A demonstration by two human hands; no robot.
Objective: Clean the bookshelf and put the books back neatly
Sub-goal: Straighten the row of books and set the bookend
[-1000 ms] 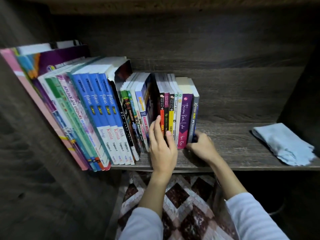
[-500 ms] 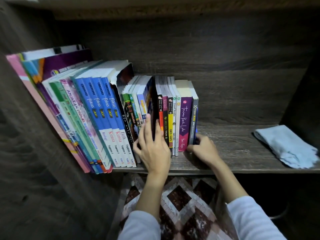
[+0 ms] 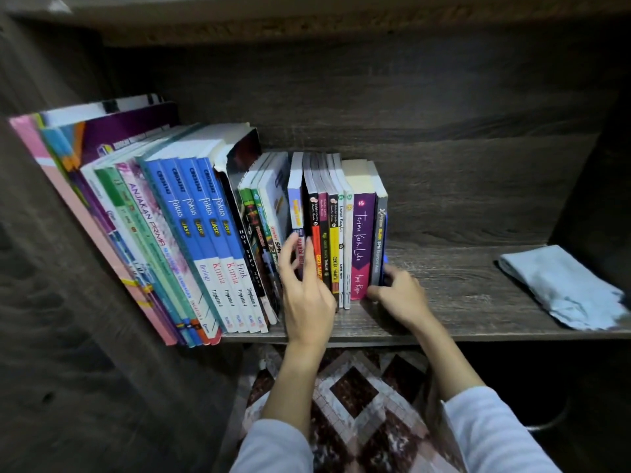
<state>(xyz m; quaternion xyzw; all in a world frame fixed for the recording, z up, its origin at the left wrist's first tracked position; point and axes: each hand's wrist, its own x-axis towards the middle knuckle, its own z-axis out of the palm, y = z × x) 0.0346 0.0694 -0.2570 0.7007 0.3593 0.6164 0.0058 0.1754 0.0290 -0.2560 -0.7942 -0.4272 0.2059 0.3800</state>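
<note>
Head view: my left hand [image 3: 307, 298] lay with its fingers loosely spread against the spines of the books [image 3: 205, 233], which stood in a row from nine o'clock to the middle of the shelf [image 3: 461, 302]. My right hand [image 3: 401, 297] curled its fingers round the foot of the grey book [image 3: 381, 240] ending the row. A cloth [image 3: 560, 288] lay at three o'clock.

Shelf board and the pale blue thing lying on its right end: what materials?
Shelf board: dark wood-grain surface, matt; likely laminate or veneer. Cloth: soft pale blue fabric, folded, creased, limp edges; fibre unclear.
</note>
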